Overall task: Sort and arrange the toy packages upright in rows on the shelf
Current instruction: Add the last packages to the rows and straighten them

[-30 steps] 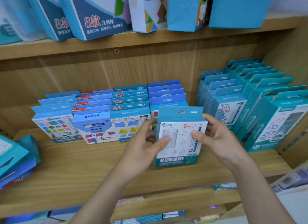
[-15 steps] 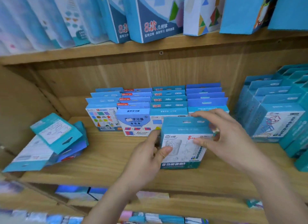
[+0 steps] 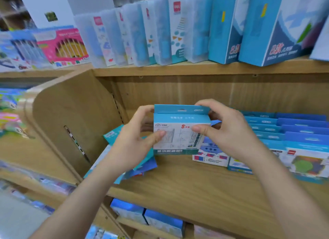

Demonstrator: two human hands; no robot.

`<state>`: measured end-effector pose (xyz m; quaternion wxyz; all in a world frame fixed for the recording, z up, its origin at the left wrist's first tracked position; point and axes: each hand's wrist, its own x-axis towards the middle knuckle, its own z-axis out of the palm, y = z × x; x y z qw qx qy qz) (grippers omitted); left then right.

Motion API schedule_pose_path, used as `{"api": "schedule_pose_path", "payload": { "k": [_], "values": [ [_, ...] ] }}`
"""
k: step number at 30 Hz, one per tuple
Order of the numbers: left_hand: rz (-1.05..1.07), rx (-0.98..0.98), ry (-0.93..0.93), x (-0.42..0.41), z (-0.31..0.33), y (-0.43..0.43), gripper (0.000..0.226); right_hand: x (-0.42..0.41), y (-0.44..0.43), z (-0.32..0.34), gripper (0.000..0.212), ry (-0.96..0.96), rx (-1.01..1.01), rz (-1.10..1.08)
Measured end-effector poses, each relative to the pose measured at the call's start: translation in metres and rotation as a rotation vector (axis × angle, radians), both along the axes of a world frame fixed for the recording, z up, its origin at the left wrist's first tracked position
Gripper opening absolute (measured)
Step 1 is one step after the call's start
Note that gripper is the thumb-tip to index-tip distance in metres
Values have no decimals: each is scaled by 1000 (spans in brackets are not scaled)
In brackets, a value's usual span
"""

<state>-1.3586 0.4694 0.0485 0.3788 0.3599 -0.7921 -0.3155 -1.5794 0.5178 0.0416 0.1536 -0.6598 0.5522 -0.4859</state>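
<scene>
Gripping one package [image 3: 178, 132] between them, two hands hold it upright and face-on over the shelf [image 3: 178, 185]. The left hand [image 3: 135, 142] curls round its left edge with the thumb on the white front. The right hand [image 3: 231, 132] pinches its right side, thumb on the front and fingers hooked over the teal header. The package sits between two groups, and whether its base touches the board cannot be told. To its left, partly behind the left hand, lies a pile [image 3: 142, 168] of tipped packages, teal and blue; at least three show, the rest are hidden. To its right stand the rows [image 3: 267, 129], running back toward the rear wall: three front faces show, with four teal headers behind one and about four blue headers behind another. A side panel [image 3: 71, 123] closes the shelf on the left. On the board above stand two big blue boxes [image 3: 277, 34] and a run of frosted cases [image 3: 160, 34], too blurred to count. Below, two blue cartons [image 3: 160, 220] show.
</scene>
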Motion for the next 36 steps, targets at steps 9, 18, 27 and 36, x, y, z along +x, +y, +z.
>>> {"api": "schedule_pose_path", "payload": {
  "k": [9,18,27,36],
  "values": [
    [169,-38,-80,72,23,-134,37,49,-100,-11,69,398,115,-144],
    [158,232,-220,42,-33,-203,40,60,-130,-31,66,612,267,-278],
    [357,-229,-792,29,-54,-225,52,50,-136,-38,54,692,397,-338],
    [319,-139,-706,15,-51,-231,35,45,-138,-37,43,705,431,-359]
  ]
}}
